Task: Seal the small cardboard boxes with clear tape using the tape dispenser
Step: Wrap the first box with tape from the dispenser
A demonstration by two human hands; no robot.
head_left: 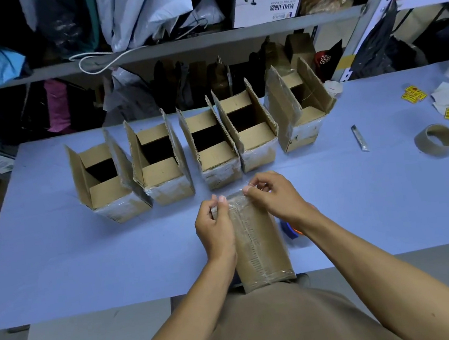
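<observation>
A closed cardboard box (259,238) lies lengthwise on the blue bench (60,258) at its near edge, directly in front of the person, its top seam running away from the body and covered with clear tape. The left hand (216,226) grips the box's far left corner, thumb on top and fingers curled down the side. The right hand (272,195) pinches at the far end of the box, thumb and forefinger pressed together on the tape there. Just right of the box, mostly hidden under the right wrist, a blue and orange object (292,230) peeks out; it may be the tape dispenser, but too little shows to be sure. Beyond the hands, five open boxes (203,144) stand in a row across the bench, flaps upright, their lower sides wrapped in tape. Toward the right lie a near-spent tape roll (436,140), a small silver packet (359,137), yellow stickers (413,93) and scraps of white paper (444,97). Behind the bench, a metal shelf (203,43) holds bags and packages.
</observation>
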